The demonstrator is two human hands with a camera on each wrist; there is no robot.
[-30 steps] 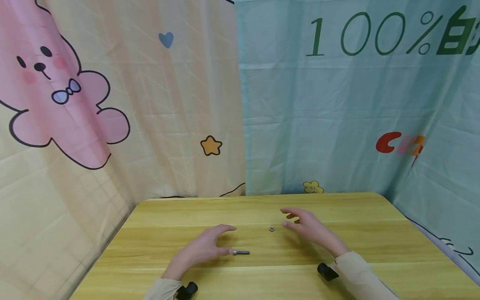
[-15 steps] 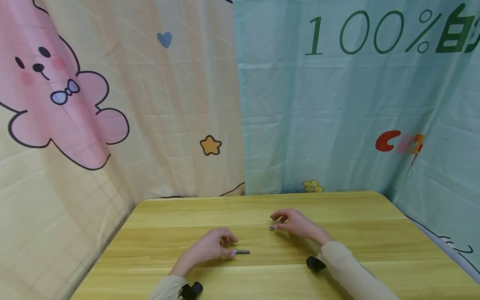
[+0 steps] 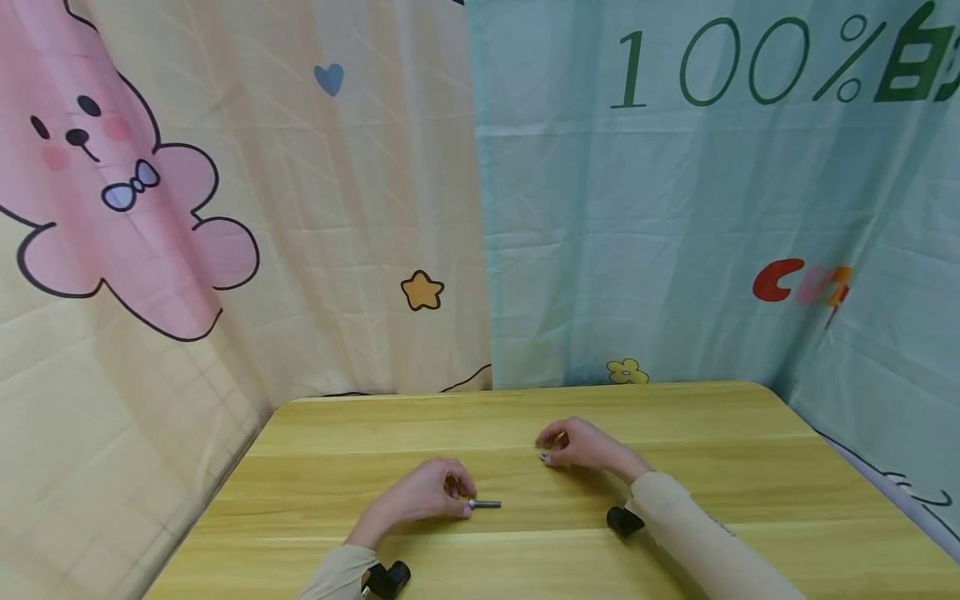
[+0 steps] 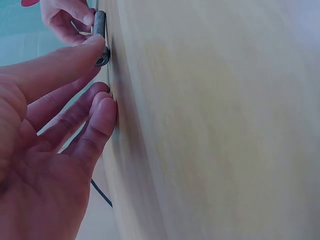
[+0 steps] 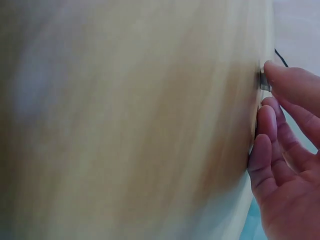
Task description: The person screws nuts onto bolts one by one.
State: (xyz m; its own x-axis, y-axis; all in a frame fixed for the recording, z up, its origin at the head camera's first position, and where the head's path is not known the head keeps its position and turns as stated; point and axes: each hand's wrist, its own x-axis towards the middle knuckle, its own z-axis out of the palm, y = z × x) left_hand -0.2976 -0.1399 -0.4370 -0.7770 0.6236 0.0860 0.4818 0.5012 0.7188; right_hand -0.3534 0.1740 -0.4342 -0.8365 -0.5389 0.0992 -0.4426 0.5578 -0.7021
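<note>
A silver bolt (image 3: pixel 487 504) lies lengthwise across the tabletop, its head toward my left hand (image 3: pixel 426 492). Thumb and forefinger of that hand pinch it at the head end. In the left wrist view the thumb overlaps the side of the threaded bolt (image 4: pixel 99 25), and the other fingers curve down to the wood. Farther back and to the right, my right hand (image 3: pixel 587 447) pinches a small metal nut (image 3: pixel 543 457). From the right wrist, the thumb tip covers part of the nut (image 5: pixel 265 81), while the remaining fingertips rest on the table.
The wooden table (image 3: pixel 300 500) reaches back to a printed curtain (image 3: pixel 375 208) hanging behind it. A black wrist camera (image 3: pixel 387 578) sits on the left forearm, another black camera (image 3: pixel 624 522) on the right.
My right hand has moved left to the nut and closed thumb and fingers on it. My left hand's fingers have come together at the bolt's head.
</note>
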